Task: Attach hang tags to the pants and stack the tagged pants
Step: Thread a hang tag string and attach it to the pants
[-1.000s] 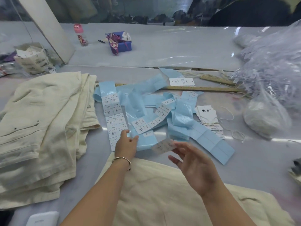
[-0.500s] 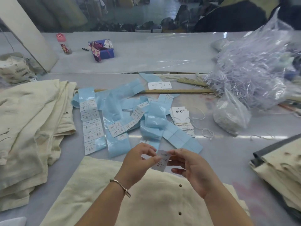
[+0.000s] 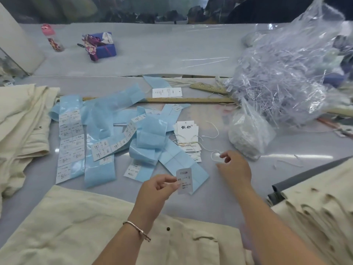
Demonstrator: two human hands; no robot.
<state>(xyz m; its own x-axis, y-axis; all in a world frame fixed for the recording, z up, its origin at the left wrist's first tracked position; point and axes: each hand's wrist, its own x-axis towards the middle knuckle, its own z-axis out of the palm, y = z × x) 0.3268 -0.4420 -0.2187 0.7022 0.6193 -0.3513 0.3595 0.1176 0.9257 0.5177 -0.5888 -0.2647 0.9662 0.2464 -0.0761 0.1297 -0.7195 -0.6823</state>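
Your left hand (image 3: 156, 190) pinches 1 sticker (image 3: 184, 180); right hand (image 3: 236, 167) apparently pinches string (image 3: 214, 156) on counter (image 3: 219, 199).

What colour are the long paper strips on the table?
Light blue strips, some carrying white printed stickers; the head view shows them.

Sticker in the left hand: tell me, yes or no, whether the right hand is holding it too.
No: only the left hand pinches the sticker; the right hand is apart, by the white string.
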